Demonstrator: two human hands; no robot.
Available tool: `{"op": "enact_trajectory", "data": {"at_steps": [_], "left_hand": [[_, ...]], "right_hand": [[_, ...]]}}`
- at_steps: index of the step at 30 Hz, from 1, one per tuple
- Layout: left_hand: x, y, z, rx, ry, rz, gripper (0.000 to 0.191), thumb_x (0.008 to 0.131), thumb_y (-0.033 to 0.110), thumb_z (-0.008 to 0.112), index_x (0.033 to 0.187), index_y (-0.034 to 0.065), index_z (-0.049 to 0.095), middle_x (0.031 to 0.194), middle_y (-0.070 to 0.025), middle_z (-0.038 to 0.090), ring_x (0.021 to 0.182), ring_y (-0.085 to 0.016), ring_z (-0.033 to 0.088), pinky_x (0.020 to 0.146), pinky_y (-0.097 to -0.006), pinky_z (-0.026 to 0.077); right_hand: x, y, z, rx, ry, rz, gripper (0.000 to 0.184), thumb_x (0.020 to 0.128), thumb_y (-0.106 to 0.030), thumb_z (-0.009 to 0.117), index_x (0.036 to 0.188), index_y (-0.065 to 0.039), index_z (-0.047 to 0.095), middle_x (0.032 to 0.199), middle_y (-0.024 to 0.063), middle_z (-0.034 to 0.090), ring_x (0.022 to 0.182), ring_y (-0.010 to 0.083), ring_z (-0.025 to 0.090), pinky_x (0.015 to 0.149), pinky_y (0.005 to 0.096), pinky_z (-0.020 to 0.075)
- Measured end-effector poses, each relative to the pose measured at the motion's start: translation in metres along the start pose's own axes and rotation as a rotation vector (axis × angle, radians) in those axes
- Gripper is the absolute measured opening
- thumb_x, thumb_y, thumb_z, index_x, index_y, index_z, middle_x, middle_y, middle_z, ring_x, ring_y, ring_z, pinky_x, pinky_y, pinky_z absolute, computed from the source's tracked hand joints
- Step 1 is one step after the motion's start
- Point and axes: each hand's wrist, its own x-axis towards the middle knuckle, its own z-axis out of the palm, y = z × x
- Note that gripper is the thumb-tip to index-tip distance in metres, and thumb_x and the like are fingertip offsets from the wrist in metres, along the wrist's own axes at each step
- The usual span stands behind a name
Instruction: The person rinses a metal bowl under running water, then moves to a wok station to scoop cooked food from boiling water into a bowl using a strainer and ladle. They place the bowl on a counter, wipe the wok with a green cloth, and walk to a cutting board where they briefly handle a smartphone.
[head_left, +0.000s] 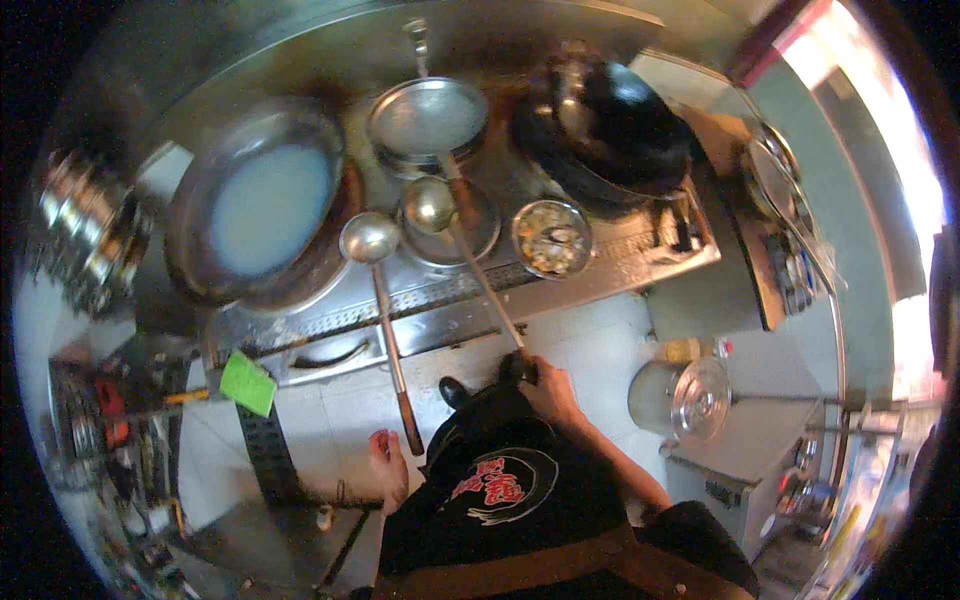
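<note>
My right hand (549, 390) is closed around the handle of a long metal ladle (429, 206), whose bowl is over a round metal pan or lid (480, 244) on the stove. A second ladle (370, 238) with a wooden grip lies across the stove's front edge, its handle sticking out. My left hand (388, 469) hangs near that grip with fingers curled; whether they are fully closed is unclear. A metal bowl of mixed food pieces (553, 240) stands right of the held ladle. A round strainer (431, 116) rests over a pot behind.
A large wok with cloudy whitish liquid (270, 210) fills the stove's left. Black woks (622, 127) stand at the right rear. A green cloth or pad (248, 383) is at the front left. A lidded metal pot (701, 397) stands lower right, beside a worktop (750, 442).
</note>
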Motion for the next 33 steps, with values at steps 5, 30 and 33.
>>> {"op": "enact_trajectory", "data": {"at_steps": [5,30,33], "left_hand": [[-0.005,0.018,0.008,-0.073,0.085,0.062,0.034,0.096,0.027,0.058,0.114,-0.002,0.054,0.1,-0.0131,0.063,0.088,-0.019,0.06,0.079,-0.0332,0.049],[0.043,0.155,0.236,0.109,-0.375,0.392,0.017,0.093,0.017,0.062,0.096,0.001,0.065,0.078,-0.0041,0.066,0.07,-0.011,0.061,0.064,-0.0248,0.049],[0.087,0.169,0.31,-0.299,-0.485,0.129,0.018,0.096,0.013,0.054,0.108,0.0002,0.058,0.087,-0.0061,0.065,0.069,-0.013,0.061,0.062,-0.0266,0.052]], "right_hand": [[-0.01,0.0,-0.026,-0.368,0.174,0.058,0.034,0.08,-0.014,0.068,0.111,-0.011,0.054,0.084,0.0171,0.067,0.073,0.0402,0.064,0.063,0.0478,0.0504],[0.059,0.023,-0.16,0.584,-0.481,-0.037,0.028,0.082,-0.013,0.071,0.1,0.0,0.054,0.075,-0.0012,0.044,0.068,0.0084,0.044,0.056,0.0258,0.0381],[0.072,0.034,-0.178,0.429,-0.384,-0.163,0.044,0.081,-0.016,0.071,0.119,0.0,0.057,0.081,0.0086,0.059,0.077,0.0195,0.055,0.071,0.0362,0.0474]]}}
